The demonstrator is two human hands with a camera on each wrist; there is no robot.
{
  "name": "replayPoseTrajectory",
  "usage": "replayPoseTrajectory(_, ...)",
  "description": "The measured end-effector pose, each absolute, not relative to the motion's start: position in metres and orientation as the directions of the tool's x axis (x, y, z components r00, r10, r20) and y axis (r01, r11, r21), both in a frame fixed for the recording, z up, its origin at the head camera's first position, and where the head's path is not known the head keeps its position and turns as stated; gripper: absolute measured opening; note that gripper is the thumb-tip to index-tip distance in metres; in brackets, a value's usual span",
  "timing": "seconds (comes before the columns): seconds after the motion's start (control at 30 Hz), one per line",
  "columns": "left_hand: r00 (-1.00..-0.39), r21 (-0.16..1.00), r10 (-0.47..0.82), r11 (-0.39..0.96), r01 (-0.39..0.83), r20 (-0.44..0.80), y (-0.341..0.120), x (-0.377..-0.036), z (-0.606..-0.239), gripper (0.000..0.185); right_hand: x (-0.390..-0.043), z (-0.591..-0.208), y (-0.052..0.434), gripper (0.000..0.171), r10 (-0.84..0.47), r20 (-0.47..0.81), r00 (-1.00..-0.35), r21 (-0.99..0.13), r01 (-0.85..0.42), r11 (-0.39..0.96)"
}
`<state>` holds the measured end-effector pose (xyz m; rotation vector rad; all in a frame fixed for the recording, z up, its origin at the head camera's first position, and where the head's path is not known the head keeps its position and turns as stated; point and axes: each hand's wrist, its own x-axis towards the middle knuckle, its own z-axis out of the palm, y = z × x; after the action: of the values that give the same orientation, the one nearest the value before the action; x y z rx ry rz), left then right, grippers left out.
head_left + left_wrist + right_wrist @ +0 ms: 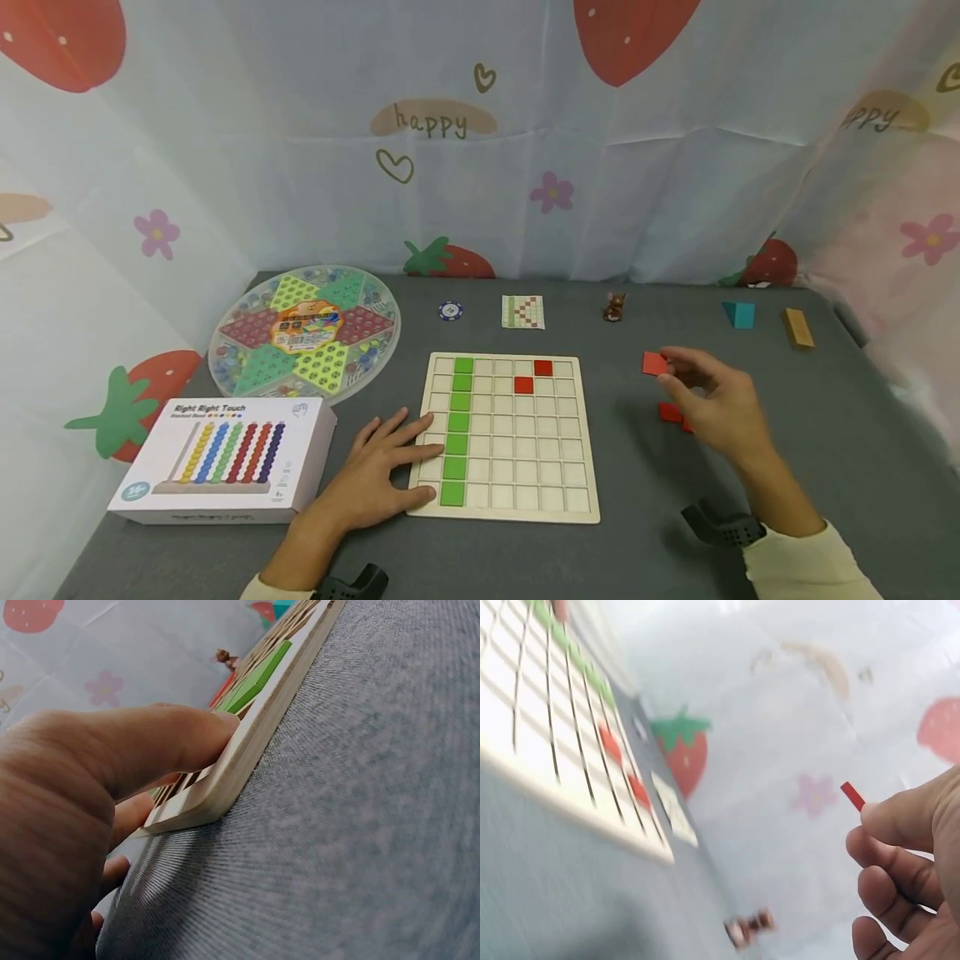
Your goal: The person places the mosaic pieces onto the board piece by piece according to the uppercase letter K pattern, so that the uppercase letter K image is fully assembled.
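Observation:
A wooden grid board (517, 492) lies flat on the grey table. A column of green tiles (457, 417) fills its second column, and two red tiles (533, 376) sit near its top right. My left hand (408, 458) rests flat with straight fingers on the board's left edge; the left wrist view shows the thumb (165, 746) against the board's rim (247, 754). To the right of the board, my right hand (670, 364) pinches a red tile (653, 363) above the table; it also shows in the right wrist view as red tile (852, 795). More red tiles (670, 412) lie under that hand.
A round checkers set (303, 329) and an abacus box (225, 458) sit left of the board. Along the back lie a chip (450, 311), a pattern card (522, 312), a small brown figurine (614, 307), a teal block (739, 314) and a wooden block (797, 327). Curtains close three sides.

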<state>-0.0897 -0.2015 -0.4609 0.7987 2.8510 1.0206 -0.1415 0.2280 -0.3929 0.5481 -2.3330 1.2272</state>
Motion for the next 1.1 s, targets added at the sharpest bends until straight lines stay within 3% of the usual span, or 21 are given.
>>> replayPoseTrajectory(0.27, -0.869, 0.593, 0.468, 0.657, 0.466, 0.164, -0.201, -0.089, -0.460, 0.051, -0.137, -0.393, 0.187, 0.039, -0.207, 0.619, -0.757, -0.646, -0.641, 0.414)
replayPoseTrajectory(0.7, -0.868, 0.593, 0.473, 0.659, 0.463, 0.152, -0.203, -0.089, -0.460, 0.051, -0.146, -0.405, 0.130, 0.028, -0.323, 0.476, -0.818, -0.725, -0.573, 0.382)
replayPoseTrajectory(1.1, -0.868, 0.588, 0.473, 0.662, 0.465, 0.154, -0.202, -0.090, -0.460, 0.052, -0.161, -0.428, 0.093, 0.023, -0.362, 0.282, -0.889, -0.737, -0.442, 0.511)
